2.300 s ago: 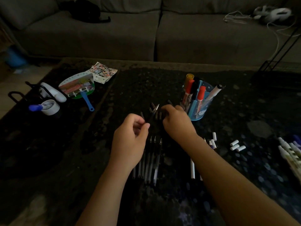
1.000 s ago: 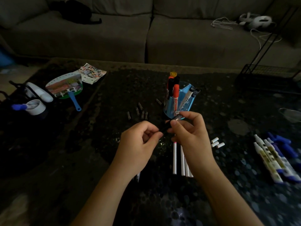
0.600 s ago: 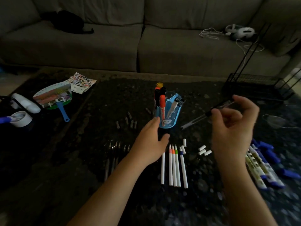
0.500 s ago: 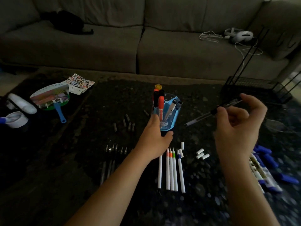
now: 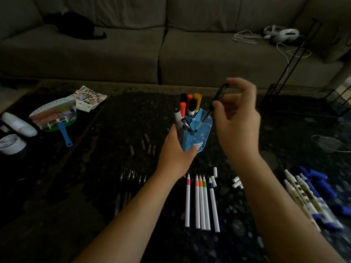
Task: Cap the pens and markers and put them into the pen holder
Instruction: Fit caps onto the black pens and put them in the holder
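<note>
On a dark speckled table point(image 5: 91, 168) before a grey sofa point(image 5: 133, 44), a blue plastic pen holder point(image 5: 201, 128), already stocked with orange, black and yellow markers, stands between a person's hands. The left hand point(image 5: 174, 154) grips its near-left side, thumb across the front. The right hand point(image 5: 237, 118) pinches a dark capped pen point(image 5: 221, 92) between thumb and fingers, above the holder. The pen's long axis tilts: lower end dipping inside the holder's right rim, upper end leaning up and right. Nearby lie a row of slim white markers point(image 5: 201, 202), loose white caps point(image 5: 236, 182), uncapped dark pens point(image 5: 129, 186) and blue-capped markers point(image 5: 307, 198).
</note>
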